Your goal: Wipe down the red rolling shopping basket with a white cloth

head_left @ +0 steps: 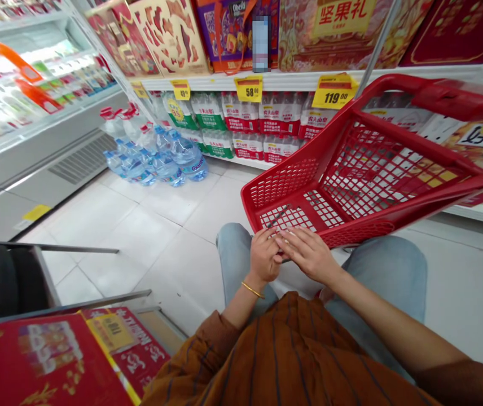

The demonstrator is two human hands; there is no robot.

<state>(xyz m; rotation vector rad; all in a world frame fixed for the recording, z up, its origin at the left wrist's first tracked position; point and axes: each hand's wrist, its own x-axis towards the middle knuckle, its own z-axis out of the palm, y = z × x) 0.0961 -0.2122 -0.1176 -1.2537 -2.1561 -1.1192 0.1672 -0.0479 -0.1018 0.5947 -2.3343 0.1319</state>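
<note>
My left hand (264, 256) and my right hand (307, 255) meet in front of me, above and between my knees. The left hand's fingers are curled, and a thin yellow bangle circles its wrist. Fingers of the right hand reach over to the left fingertips, bent and close together. A small dark edge shows beneath them; what they hold, if anything, is hidden. Just beyond both hands is the near rim of a red plastic shopping basket (351, 223), with lattice walls and a long handle at the upper right. Whether the fingers touch that rim is unclear.
Ahead, a white shelf (207, 83) carries gift boxes over shrink-wrapped bottle packs (245, 113). Large water bottles (161, 155) stand on the tiled floor (165, 242). A chilled cabinet (55, 146) lines the left; red boxes (25, 361) sit close by at lower left.
</note>
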